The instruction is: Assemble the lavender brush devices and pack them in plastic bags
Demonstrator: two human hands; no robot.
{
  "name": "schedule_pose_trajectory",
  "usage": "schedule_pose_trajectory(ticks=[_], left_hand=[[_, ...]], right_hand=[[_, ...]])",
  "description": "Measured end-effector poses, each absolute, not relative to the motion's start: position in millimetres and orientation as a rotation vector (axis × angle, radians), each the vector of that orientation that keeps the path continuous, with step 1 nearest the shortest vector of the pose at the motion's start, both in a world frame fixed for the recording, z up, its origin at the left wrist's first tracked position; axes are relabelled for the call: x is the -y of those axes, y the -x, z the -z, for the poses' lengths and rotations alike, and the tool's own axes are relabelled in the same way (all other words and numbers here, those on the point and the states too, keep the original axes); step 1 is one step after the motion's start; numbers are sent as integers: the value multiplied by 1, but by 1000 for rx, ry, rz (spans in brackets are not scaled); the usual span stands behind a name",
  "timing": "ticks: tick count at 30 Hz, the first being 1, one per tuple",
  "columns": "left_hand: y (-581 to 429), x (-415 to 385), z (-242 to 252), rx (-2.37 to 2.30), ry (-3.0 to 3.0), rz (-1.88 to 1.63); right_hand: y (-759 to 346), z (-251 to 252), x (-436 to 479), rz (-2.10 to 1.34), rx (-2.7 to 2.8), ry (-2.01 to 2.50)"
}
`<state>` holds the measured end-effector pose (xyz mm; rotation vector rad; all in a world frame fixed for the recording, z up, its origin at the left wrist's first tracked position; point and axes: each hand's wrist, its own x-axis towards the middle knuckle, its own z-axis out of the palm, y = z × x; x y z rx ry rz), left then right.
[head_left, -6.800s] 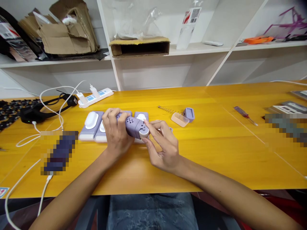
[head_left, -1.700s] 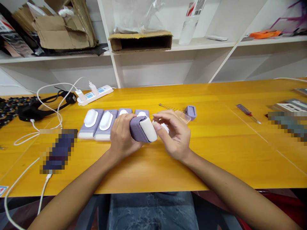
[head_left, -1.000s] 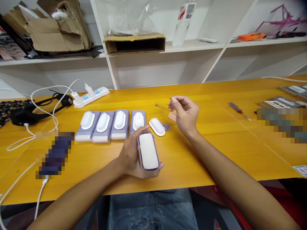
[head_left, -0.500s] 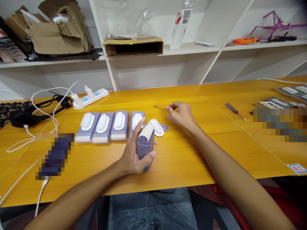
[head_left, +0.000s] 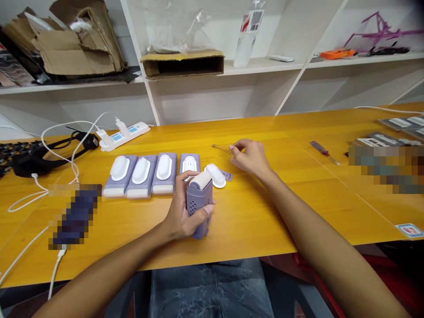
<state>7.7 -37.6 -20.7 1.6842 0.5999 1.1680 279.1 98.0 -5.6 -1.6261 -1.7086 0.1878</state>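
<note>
My left hand (head_left: 185, 212) is wrapped round a purple case (head_left: 196, 204) with a cream roller across its top and a patch of small holes in its side. The case is held almost upright above the table, close to the front edge. Further back, my right hand (head_left: 250, 155) pinches the right end of a thin coil spring (head_left: 220, 148), which stretches out to the left. A white oval brush pad (head_left: 215, 176) and a small purple strip with slots (head_left: 228, 176) lie between the hands. Left of them, several similar purple cases (head_left: 163, 187) with white oval pads stand in a row.
A screwdriver (head_left: 324, 152) lies to the right, near grey parts (head_left: 380, 140). On the left are a power strip (head_left: 126, 136), white cables, a black headset-like strap (head_left: 36, 161) and a pixelated phone (head_left: 77, 216). Shelves behind hold a cardboard box (head_left: 79, 44) and a bottle (head_left: 248, 35).
My left hand has turned the purple case slightly and shifted it a little left. The left index finger has bent lower over it. My right hand stays at the spring.
</note>
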Motion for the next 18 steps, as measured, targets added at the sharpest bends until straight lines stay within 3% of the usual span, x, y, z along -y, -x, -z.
schedule_pose_trajectory(ticks=[12, 18], left_hand=[[-6, 36, 24, -651, -1686, -1167], [-6, 36, 23, -656, -1669, -1162]], right_hand=[[-271, -8, -79, -258, 2117, 1315], [-263, -12, -68, -374, 2305, 1367]])
